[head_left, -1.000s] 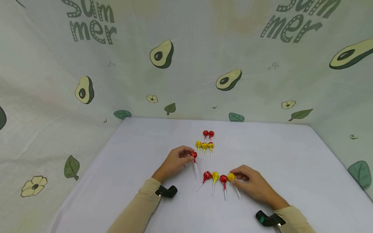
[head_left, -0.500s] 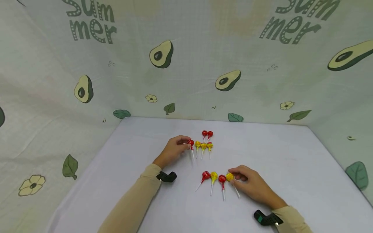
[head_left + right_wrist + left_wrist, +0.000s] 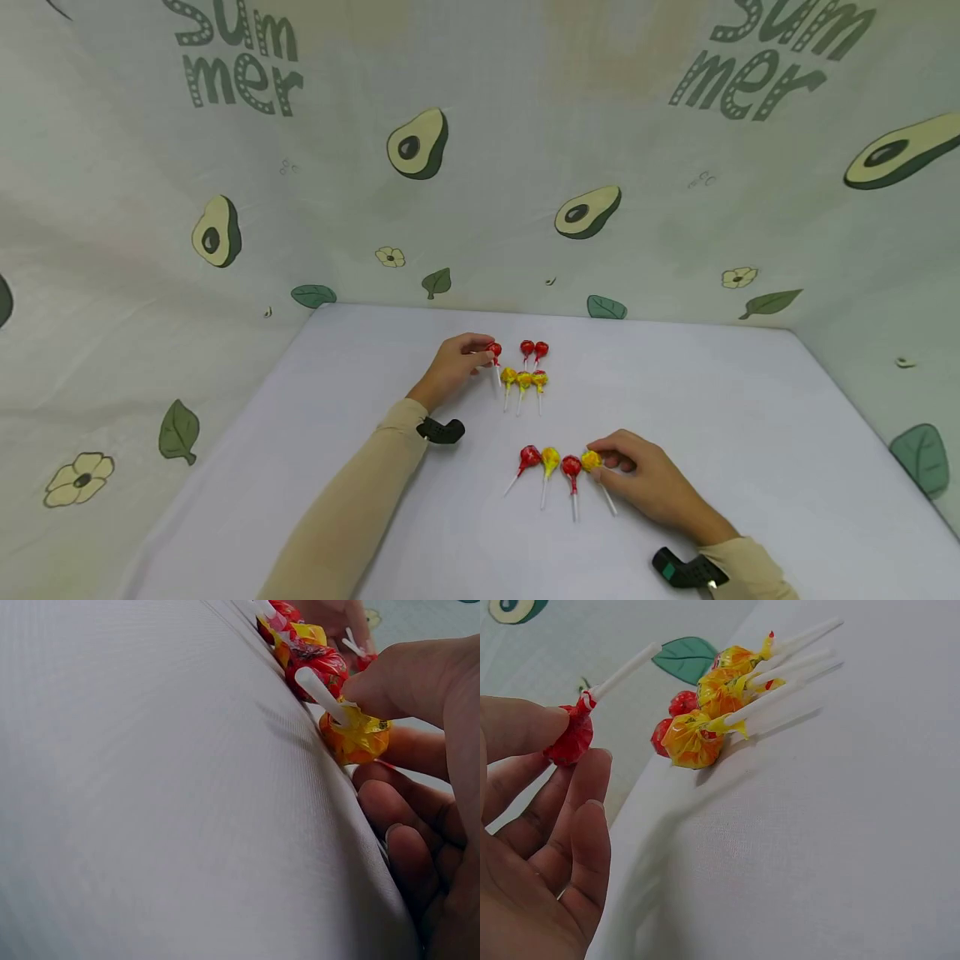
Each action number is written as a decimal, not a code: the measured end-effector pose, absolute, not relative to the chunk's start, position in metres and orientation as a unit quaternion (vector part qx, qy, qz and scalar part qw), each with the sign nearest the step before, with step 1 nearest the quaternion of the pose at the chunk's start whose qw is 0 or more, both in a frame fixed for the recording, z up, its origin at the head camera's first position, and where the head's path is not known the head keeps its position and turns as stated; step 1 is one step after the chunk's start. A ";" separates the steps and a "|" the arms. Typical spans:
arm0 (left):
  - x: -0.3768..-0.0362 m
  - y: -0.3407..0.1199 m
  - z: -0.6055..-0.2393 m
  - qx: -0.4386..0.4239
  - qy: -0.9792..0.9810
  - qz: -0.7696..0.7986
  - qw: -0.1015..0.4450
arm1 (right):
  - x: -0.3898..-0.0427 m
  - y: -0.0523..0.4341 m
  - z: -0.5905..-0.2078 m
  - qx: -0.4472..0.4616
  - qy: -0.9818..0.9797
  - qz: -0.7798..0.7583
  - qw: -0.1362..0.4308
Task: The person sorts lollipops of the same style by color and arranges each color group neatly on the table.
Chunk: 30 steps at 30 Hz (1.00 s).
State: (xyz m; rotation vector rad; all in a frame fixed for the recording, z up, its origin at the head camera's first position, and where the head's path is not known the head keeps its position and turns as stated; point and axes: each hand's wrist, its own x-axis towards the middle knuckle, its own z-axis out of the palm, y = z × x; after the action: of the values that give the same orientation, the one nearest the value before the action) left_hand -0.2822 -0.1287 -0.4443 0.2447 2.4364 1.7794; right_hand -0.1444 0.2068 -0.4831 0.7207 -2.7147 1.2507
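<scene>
My left hand (image 3: 453,367) pinches a red lollipop (image 3: 571,742) by its wrapped head, the white stick pointing away from the palm. It hovers left of two red lollipops (image 3: 542,348) at the back and a row of three yellow lollipops (image 3: 524,380) just in front of them. Nearer the front, my right hand (image 3: 648,479) has thumb and fingers around the head of a yellow lollipop (image 3: 356,736). That one is at the right end of a front row, beside a red lollipop (image 3: 572,465), a yellow lollipop (image 3: 551,458) and another red lollipop (image 3: 529,455).
A white-covered table (image 3: 712,400) lies beneath everything. Behind it hangs a pale curtain (image 3: 495,125) printed with avocados and leaves. Each wrist carries a black camera device, such as the one on the left wrist (image 3: 441,431).
My left hand has carried its red lollipop away from me, from in front of the yellow row to beside the back red pair. My right hand stays at the front yellow lollipop.
</scene>
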 end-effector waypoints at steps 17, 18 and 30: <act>-0.316 -0.112 -0.444 0.050 0.804 0.590 0.055 | -0.142 0.206 -0.479 0.234 -0.883 0.405 0.043; -0.319 -0.111 -0.442 0.048 0.805 0.589 0.055 | -0.143 0.207 -0.478 0.236 -0.882 0.405 0.047; -0.333 -0.100 -0.448 0.028 0.819 0.572 0.039 | -0.140 0.207 -0.483 0.243 -0.875 0.415 0.047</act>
State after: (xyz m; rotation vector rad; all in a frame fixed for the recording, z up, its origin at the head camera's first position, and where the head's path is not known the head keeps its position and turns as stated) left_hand -0.3335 -0.1001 -0.4476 0.0850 2.5113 1.7541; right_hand -0.1402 0.2067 -0.4828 0.7417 -2.6698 1.2670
